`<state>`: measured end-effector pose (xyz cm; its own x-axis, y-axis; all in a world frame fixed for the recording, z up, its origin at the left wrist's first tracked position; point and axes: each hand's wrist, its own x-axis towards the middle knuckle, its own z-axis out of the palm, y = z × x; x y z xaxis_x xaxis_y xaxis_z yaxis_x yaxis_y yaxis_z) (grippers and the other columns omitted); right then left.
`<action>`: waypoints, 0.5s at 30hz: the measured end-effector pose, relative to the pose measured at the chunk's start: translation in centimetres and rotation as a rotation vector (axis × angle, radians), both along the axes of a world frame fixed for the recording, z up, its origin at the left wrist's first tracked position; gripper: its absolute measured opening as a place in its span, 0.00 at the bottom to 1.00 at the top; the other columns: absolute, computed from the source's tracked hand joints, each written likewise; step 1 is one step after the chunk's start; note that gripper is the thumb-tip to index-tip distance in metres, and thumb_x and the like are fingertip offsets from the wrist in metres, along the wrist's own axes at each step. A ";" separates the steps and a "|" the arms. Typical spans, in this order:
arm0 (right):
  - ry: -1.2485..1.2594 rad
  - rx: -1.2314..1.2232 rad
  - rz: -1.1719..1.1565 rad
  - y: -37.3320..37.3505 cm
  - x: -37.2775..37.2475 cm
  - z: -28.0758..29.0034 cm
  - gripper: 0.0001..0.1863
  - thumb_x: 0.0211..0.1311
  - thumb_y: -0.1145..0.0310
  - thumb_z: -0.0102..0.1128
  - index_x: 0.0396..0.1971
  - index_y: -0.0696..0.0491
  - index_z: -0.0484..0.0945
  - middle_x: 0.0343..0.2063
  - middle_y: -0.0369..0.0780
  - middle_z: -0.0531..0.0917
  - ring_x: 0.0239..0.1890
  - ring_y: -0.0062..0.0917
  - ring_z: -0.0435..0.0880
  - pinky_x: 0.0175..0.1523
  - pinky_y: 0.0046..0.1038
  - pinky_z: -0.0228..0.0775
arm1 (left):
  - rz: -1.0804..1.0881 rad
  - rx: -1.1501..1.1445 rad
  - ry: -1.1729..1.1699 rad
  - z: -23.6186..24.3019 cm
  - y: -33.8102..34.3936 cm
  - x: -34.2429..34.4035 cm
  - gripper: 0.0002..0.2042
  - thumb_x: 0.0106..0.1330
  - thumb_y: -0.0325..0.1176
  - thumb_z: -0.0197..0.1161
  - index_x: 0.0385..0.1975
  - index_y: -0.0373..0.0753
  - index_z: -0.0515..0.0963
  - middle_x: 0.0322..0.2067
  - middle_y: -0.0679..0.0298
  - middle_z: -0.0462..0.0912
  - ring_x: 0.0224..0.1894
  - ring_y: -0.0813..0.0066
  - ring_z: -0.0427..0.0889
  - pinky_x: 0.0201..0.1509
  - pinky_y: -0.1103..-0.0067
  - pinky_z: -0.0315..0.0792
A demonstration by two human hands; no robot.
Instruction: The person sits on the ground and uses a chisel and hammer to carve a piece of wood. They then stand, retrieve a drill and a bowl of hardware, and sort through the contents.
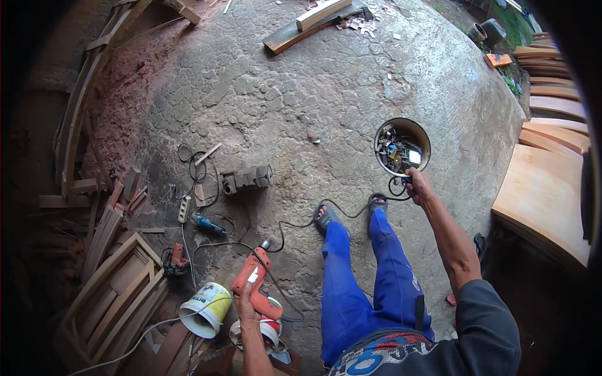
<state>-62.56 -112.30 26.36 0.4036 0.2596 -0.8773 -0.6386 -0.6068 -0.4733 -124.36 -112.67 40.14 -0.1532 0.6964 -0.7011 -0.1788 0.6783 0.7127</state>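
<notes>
My left hand (249, 303) is closed round the grip of an orange-red power drill (246, 271), whose chuck points away from me. A black cord (300, 224) runs from near the drill across the floor past my feet to my right hand. My right hand (419, 187) is closed at the near edge of a round, dark metal pot (416, 133), with loops of cord beside its fingers. Mixed small hardware (394, 152) lies inside the pot. My right fingers partly hide what they grip, and I cannot tell whether the pot rests on the ground.
A heavy grey motor-like block (246, 179), a blue power tool (210, 225) and a white power strip (184, 209) lie to the left. A yellow-and-white bucket (208, 308) stands near wooden frames (119, 294). Boards (539, 194) are stacked at right; planks (310, 26) lie ahead.
</notes>
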 end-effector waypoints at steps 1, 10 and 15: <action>-0.051 0.065 0.088 2.6 0.3 -1.0 0.11 0.62 0.61 0.56 0.23 0.50 0.74 0.15 0.33 0.76 0.10 0.13 0.65 0.13 0.18 0.54 | 0.016 -0.033 -0.027 -0.8 0.8 1.6 0.26 0.66 0.39 0.71 0.61 0.37 0.73 0.47 0.56 0.85 0.38 0.65 0.87 0.34 0.71 0.86; -0.128 0.082 0.561 20.8 -0.4 -18.3 0.15 0.59 0.60 0.55 0.18 0.53 0.75 0.11 0.33 0.70 0.10 0.21 0.64 0.17 0.29 0.52 | 0.079 -0.009 -0.088 -14.5 6.9 13.7 0.27 0.67 0.41 0.70 0.61 0.34 0.73 0.51 0.56 0.83 0.46 0.68 0.86 0.37 0.71 0.87; -0.154 0.349 0.787 23.9 -2.6 -30.2 0.18 0.63 0.58 0.52 0.20 0.56 0.77 0.10 0.35 0.70 0.10 0.21 0.64 0.17 0.29 0.54 | 0.088 0.010 -0.115 -24.2 9.3 15.2 0.28 0.66 0.43 0.71 0.61 0.34 0.72 0.50 0.54 0.82 0.43 0.67 0.86 0.39 0.71 0.88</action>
<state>-65.11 -88.43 -3.82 0.1015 0.7561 -0.6465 -0.0085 -0.6492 -0.7606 -109.17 -103.33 15.91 -0.1335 0.6908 -0.7106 -0.3180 0.6493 0.6909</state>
